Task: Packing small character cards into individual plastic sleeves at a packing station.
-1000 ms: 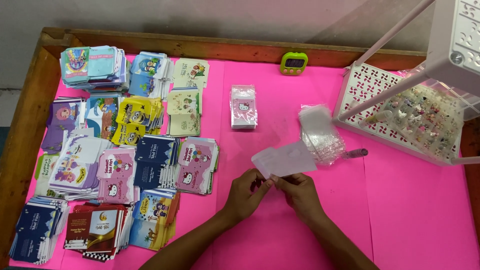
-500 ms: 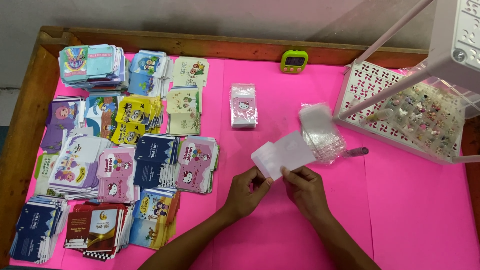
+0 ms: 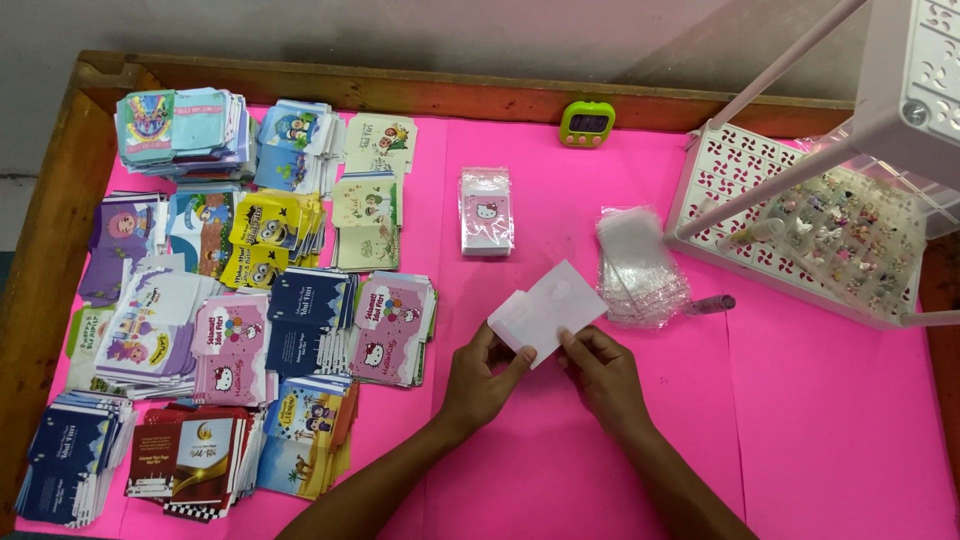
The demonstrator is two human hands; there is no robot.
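Your left hand [image 3: 480,375] and right hand [image 3: 600,370] are both pinched on a small white envelope [image 3: 548,310], held tilted just above the pink table [image 3: 800,420], left fingers on its lower left corner, right fingers on the near edge. Grip too loosely and it could slip or crease, I judge. Just beyond on the right lies a loose pile of clear plastic sleeves [image 3: 640,265]; a careless sweep of your right wrist would likely scatter them. Farther back sits a wrapped pink card pack [image 3: 486,212], and left of it stacked printed envelopes [image 3: 300,310].
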